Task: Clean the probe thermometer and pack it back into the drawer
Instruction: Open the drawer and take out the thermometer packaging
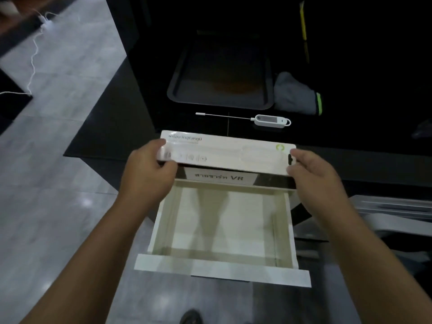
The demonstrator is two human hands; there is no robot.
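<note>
While the probe thermometer (257, 119) lies bare on the tabletop (350, 127), your left hand (149, 169) and right hand (313, 174) pinch its packaging box (224, 152) by the 2 ends above the open drawer (222, 230), probably for repacking.

The worktop (350, 66) is a dark, polished surface with a dull sheen, and the probe thermometer (268, 120) on it has a smooth white plastic body and a thin bright metal stem. The package (224, 150) is matt white card with a clear glossy plastic blister, while the open drawer (222, 268) looks like smooth, cream-painted board. The tray (174, 93) is dark matt metal, the cloth (294, 94) soft grey fabric, and the floor (58, 160) glossy grey tile.
</note>
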